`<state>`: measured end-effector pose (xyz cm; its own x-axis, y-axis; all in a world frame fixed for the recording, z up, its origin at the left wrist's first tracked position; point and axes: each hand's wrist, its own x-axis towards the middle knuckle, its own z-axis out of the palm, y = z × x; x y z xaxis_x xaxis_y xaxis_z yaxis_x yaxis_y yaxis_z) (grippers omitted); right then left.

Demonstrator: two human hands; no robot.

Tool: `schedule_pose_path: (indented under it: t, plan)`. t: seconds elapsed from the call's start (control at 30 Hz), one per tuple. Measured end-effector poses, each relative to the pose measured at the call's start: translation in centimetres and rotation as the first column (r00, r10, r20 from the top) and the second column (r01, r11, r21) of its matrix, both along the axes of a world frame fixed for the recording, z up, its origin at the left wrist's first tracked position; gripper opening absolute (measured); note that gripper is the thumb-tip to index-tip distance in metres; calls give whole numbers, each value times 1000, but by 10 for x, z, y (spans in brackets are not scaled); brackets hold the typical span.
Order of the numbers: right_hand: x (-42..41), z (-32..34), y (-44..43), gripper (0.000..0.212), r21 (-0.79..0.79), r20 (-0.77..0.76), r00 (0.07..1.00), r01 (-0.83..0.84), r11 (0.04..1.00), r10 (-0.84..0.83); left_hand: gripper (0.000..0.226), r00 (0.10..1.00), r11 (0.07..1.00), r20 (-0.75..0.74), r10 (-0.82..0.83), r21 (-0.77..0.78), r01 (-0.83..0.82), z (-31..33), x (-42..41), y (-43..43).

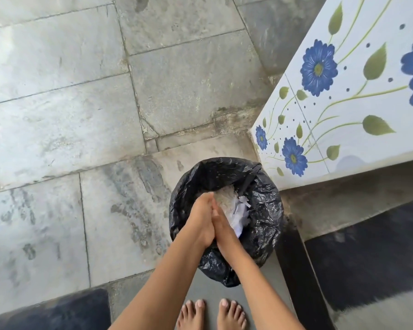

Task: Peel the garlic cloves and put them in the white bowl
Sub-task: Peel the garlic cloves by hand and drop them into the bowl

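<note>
**A:** Where was the garlic at that moment?

**B:** Out of sight. Neither the cloves nor the white bowl showed anywhere. Only a corner of the flowered worktop [353,110] came into view, off to the right. The person stood on the stone floor [81,115] over a black bag [262,210], which stood open like a bin liner just beside that corner.

**A:** And the hands?

**B:** The left hand [200,217] and right hand [227,228] were pressed palm to palm above the bag's mouth, with the fingers fairly straight and pointing down into it. Neither had a grip on anything that I could see: they lay flat against each other, not curled. Whether a scrap was trapped between the palms I could not tell.

**A:** What lay in the bag?

**B:** A heap of white papery scraps [234,210], some flaky and some like crumpled paper. I took the flakes for garlic skins, though that was a guess.

**A:** How would you expect the stuff to handle?

**B:** The skins looked thin and feather-light, the kind that clings to damp palms, so brushing hand against hand suited them better than picking. Peeled cloves, by my reckoning, would be small, firm and a little slick. A gentle pinch of thumb and fingertips across the fat middle would hold one best.

**A:** How far on was the task?

**B:** Probably near its end, at the clearing-up. Without the bowl in view, I could not be sure.
</note>
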<state>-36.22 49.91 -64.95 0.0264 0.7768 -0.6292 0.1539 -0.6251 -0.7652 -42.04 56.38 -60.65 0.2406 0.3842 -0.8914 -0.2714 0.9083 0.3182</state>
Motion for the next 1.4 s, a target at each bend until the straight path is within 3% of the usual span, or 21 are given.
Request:
schedule_pose_path:
  t: [0.07,0.13,0.23,0.37,0.43,0.57,0.73,0.87,1.0,1.1,1.2,1.33,1.4]
  plan:
    - [16,6,-3,48,-147,145,988,-24,989,46,47,994,998,106,-8,57,2,21,-5,-4]
    - [26,35,-7,43,-3,323,943,84,996,-78,45,997,998,77,2,64,-7,40,-20,-11]
    - [30,103,-9,45,207,374,917,59,977,-135,37,987,987,-140,-83,124,100,72,-35,-24]
    - [42,217,-26,55,275,536,835,-33,961,-125,20,885,877,-410,-221,313,364,187,-35,-39]
    - [47,286,-39,61,359,621,767,-95,928,-162,22,834,764,-510,-210,446,466,254,-31,-52]
    - [58,449,-91,50,521,685,652,-126,844,-326,27,711,418,-681,-177,602,681,414,-18,-85]
    - [81,582,-189,52,579,758,444,-119,807,-478,32,674,17,-722,-157,680,733,544,25,-155]
    - [118,629,-292,53,630,749,272,-11,777,-604,31,672,-289,-721,-168,688,666,593,80,-226]
    - [156,642,-389,53,660,726,128,142,737,-675,34,624,-491,-751,-215,635,596,609,140,-298]
    - [191,645,-461,52,660,730,39,223,718,-683,35,575,-575,-776,-260,603,553,617,192,-357]
    - [226,639,-523,54,615,766,-6,298,730,-643,35,533,-656,-822,-201,518,550,621,242,-406]
    - [264,627,-567,59,530,818,4,383,756,-575,34,442,-668,-875,-197,450,593,614,296,-439]
    - [279,620,-579,72,475,848,29,404,782,-530,31,395,-687,-902,-175,399,607,609,318,-448]
